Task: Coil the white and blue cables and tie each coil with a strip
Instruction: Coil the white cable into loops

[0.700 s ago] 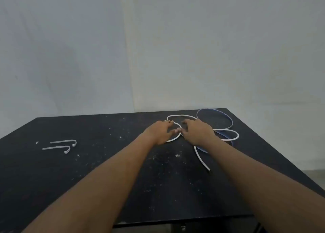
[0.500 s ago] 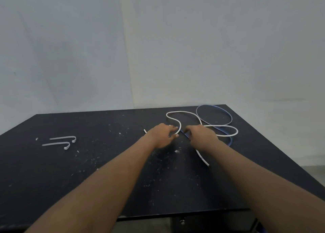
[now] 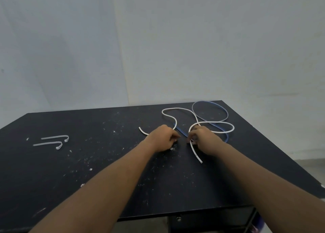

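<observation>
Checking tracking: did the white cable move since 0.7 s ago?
Yes. The loop in the white cable opened; one end now trails left past the left hand, toward the fixed strips.

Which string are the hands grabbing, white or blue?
The thin white cable: the left hand and right hand both grip it; the thin blue cable mostly lies beyond them.

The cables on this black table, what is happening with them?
A person grips the white cable with both hands, left hand and right hand close together. It lies in loose loops, not yet coiled, crossing the blue cable at the far right. Two strips lie untouched at the left of the table.
</observation>
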`<state>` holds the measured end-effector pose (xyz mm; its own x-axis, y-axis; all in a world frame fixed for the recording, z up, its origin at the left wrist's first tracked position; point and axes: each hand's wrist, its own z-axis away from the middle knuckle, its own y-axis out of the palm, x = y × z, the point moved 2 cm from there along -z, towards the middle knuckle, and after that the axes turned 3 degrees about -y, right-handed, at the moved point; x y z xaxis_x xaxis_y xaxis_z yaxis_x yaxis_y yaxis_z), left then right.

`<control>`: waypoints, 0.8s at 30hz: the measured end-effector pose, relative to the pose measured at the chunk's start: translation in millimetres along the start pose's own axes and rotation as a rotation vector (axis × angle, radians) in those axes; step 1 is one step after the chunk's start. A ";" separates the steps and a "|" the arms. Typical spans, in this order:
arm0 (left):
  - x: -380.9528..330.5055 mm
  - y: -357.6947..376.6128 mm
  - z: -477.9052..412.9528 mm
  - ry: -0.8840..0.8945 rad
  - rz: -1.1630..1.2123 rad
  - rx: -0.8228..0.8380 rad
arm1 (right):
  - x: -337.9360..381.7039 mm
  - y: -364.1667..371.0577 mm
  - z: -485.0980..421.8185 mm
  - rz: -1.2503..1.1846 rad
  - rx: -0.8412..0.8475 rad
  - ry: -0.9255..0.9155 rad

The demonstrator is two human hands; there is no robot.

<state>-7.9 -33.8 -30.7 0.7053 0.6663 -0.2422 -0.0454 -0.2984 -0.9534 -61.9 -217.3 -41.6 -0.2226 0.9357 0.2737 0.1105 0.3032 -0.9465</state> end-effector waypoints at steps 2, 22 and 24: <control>-1.3 -0.3 -1.3 0.040 0.034 -0.019 | -3.8 2.6 2.3 0.014 -0.045 -0.037; -3.6 10.1 -34.9 -0.178 0.338 -0.014 | -16.0 0.7 -34.9 0.104 -0.217 -0.126; -1.5 10.4 -37.3 -0.409 0.660 0.085 | -19.1 -0.5 -36.3 0.092 -0.291 -0.090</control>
<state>17.0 -63.4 -33.6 0.1978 0.5732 -0.7952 -0.4304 -0.6781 -0.5958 -22.6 -228.7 -40.2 -0.2824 0.9457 0.1608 0.4034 0.2692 -0.8745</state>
